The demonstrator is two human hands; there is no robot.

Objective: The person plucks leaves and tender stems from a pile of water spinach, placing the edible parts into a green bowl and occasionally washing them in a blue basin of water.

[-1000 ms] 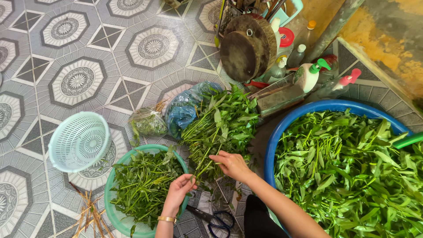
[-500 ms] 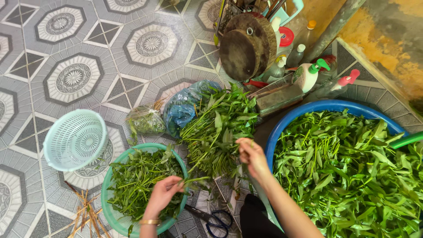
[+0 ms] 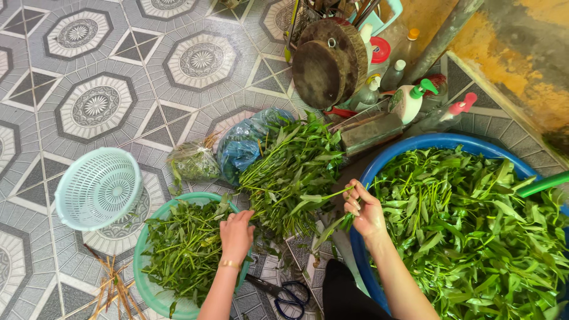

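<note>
Now green stem (image 3: 332, 195) within right grip (image 3: 365, 212), beside blue tub (image 3: 415, 146).

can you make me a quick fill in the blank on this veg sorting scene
1. The right hand pinches a green stem over the rim of the big ____ tub.
2. The left hand rests at the edge of the green ____ of leaves.
3. On the tiles below the hands lie black-handled ____.
4. The pale mesh basket lies ____.

Missing words: blue; basin; scissors; empty
</note>
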